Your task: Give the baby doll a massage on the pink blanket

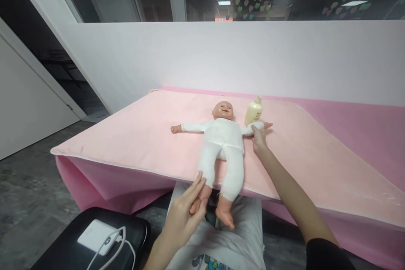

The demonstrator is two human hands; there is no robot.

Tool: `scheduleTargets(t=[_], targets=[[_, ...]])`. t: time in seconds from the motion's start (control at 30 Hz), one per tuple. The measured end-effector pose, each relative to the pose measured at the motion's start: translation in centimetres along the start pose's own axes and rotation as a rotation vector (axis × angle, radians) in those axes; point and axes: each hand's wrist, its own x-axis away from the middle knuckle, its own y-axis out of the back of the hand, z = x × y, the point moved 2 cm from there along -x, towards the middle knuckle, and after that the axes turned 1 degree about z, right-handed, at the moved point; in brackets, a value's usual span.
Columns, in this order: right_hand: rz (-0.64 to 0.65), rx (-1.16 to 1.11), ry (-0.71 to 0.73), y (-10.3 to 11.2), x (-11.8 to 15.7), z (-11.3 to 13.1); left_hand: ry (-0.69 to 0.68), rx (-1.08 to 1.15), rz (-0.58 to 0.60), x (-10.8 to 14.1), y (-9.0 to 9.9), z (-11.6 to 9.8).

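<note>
Mid-frame, our right hand (260, 139) clasps the doll (224, 133) by its arm (248, 130), likely for steadiness, our spread left hand (183, 213) touching its leg (207, 162)

There's one doll (224, 133), one bottle (253, 112), one white device (91, 235) (plus two hands (183, 216) (260, 140)).

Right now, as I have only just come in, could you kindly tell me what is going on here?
A person has both hands on a baby doll in white, lying face up on a pale pink sheet. The right hand holds its outstretched arm; the left hand touches its lower leg. A pale yellow bottle stands just beyond that arm.
</note>
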Motion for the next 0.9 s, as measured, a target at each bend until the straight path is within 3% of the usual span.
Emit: scheduleTargets(t=[0.1,0.2,0.27,0.37,0.47,0.57,0.7,0.8,0.9], targets=[[-0.031,0.046,0.096,0.0,0.5,0.4,-0.140,-0.015,-0.192,-2.6,2.2,-0.8],[-0.054,0.098,0.189,-0.3,1.8,1.8,-0.204,-0.042,-0.299,-6.5,2.4,-0.2],[-0.001,0.216,0.298,-0.7,2.9,3.0,-0.196,-0.091,-0.254,-9.4,1.4,0.9],[0.212,0.493,0.568,-1.6,4.5,4.5,-0.156,-0.154,-0.106,-12.9,-0.9,3.0],[0.370,0.706,0.757,-2.1,5.2,4.9,-0.143,-0.197,-0.032,-14.2,-2.1,4.1],[0.380,0.713,0.742,-1.9,4.8,4.8,-0.168,-0.247,-0.012,-13.2,-1.7,3.3],[0.385,0.502,0.587,-1.6,4.2,4.5,-0.259,-0.355,-0.057,-9.5,0.4,0.7],[0.296,0.313,0.411,-1.5,3.6,3.7,-0.255,-0.415,-0.153,-6.1,1.4,-0.8],[0.166,0.155,0.242,-1.3,2.6,2.5,-0.146,-0.382,-0.124,-2.8,0.9,-0.8]])
